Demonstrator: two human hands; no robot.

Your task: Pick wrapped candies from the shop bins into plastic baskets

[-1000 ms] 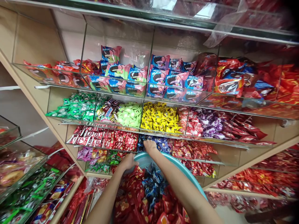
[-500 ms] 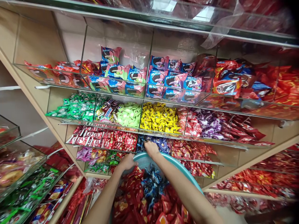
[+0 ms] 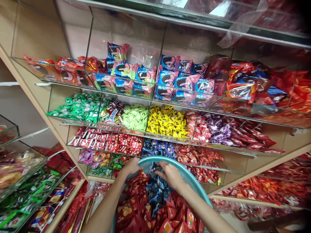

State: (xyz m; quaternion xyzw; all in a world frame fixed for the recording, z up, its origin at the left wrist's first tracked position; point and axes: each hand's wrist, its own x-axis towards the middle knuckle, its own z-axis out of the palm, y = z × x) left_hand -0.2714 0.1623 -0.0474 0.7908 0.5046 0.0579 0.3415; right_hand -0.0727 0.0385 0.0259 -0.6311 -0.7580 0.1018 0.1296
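A turquoise plastic basket is in front of me, holding red-wrapped sweets with a heap of dark blue-wrapped sweets on top. The fingers of my left hand are closed round its far left rim. Over the far side of the basket, my right hand points left, thumb below the fingers. Some dark blue sweets show at its fingertips, just above the heap; how firmly they are held is hard to see. Just beyond the basket rim lies the shelf bin of blue-wrapped sweets.
Tiered shelves with clear fronts hold yellow sweets, green sweets and packaged cookies. A clear overhanging shelf edge crosses the top. More stocked bins stand at left and lower right.
My right hand has come back from the blue sweets' bin to above the basket, with blue sweets now at its fingertips. My left hand stays on the rim.
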